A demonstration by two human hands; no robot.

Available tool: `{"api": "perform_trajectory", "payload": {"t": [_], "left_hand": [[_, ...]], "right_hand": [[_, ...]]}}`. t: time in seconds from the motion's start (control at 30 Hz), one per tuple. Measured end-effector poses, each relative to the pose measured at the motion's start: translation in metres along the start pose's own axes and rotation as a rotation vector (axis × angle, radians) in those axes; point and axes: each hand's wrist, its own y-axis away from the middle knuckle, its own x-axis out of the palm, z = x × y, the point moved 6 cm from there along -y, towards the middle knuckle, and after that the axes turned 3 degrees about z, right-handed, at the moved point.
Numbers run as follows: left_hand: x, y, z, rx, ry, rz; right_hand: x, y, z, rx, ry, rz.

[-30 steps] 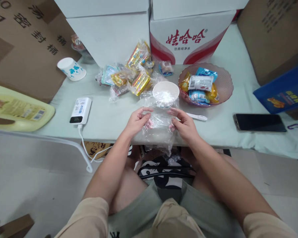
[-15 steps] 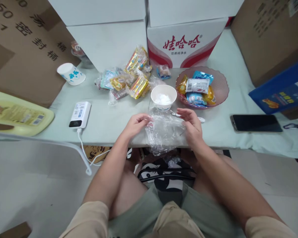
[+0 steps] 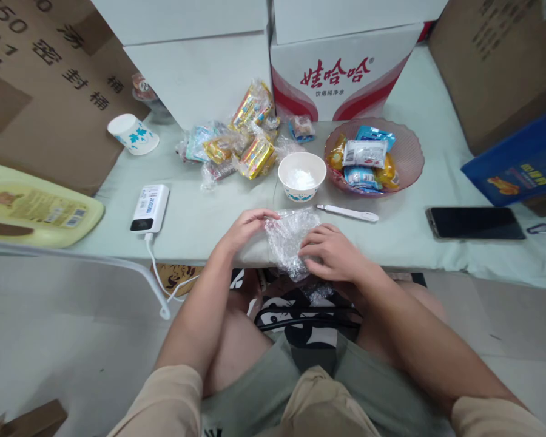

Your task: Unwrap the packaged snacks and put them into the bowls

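Note:
A crumpled sheet of clear plastic wrap point(image 3: 287, 240) lies between my hands at the table's front edge, its lower part hanging over. My left hand point(image 3: 250, 227) pinches its upper left corner between thumb and fingers. On its right side rests my right hand point(image 3: 330, 250), fingers curved and somewhat apart, touching the plastic. Just beyond stands a paper bowl point(image 3: 301, 193) with a blue leaf pattern and something white and clear inside. A slim white pen-like tool point(image 3: 349, 213) with a narrow grey tip lies to the right of the plastic.
A pink glass bowl point(image 3: 409, 161) holds wrapped snacks. More packaged snacks point(image 3: 257, 155) are piled by the white boxes point(image 3: 209, 79). Left are a power bank point(image 3: 150, 208) with cable, a tipped paper cup point(image 3: 133, 135) and a yellow bottle point(image 3: 40, 209). A phone point(image 3: 475, 223) lies right.
My right hand has moved left and down, off the plastic's right edge and onto its side. The plastic is bunched narrower, and the white pen-like tool is now uncovered.

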Motion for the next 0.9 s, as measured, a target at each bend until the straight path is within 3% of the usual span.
{"api": "perform_trajectory", "payload": {"t": [0.13, 0.23, 0.3, 0.37, 0.5, 0.57, 0.67, 0.8, 0.9], "left_hand": [[0.002, -0.002, 0.005, -0.059, -0.038, -0.065], [0.004, -0.004, 0.004, -0.033, 0.054, -0.082], [0.006, -0.003, 0.003, -0.023, 0.154, -0.060], [0.007, -0.001, 0.001, -0.024, 0.238, -0.018], [0.007, 0.004, -0.006, -0.011, 0.383, 0.049], [0.007, 0.005, -0.009, 0.003, 0.480, 0.028], [0.015, 0.004, -0.007, -0.042, 0.597, 0.000], [0.037, -0.001, 0.005, -0.206, 0.500, 0.039], [0.035, -0.005, 0.008, -0.193, 0.414, -0.083]], "right_hand": [[0.001, 0.000, 0.007, 0.037, -0.016, 0.039], [-0.012, 0.002, -0.004, 0.126, -0.147, -0.183], [-0.021, 0.006, -0.023, 0.272, -0.265, -0.392], [-0.021, 0.009, -0.041, 0.408, -0.426, -0.505], [-0.003, -0.001, -0.055, 0.483, -0.781, -0.398], [0.005, -0.006, -0.054, 0.514, -0.874, -0.336], [0.008, -0.008, -0.053, 0.587, -0.978, -0.399], [0.004, -0.008, -0.053, 0.611, -1.012, -0.519], [0.002, -0.008, -0.053, 0.609, -0.959, -0.421]]}}
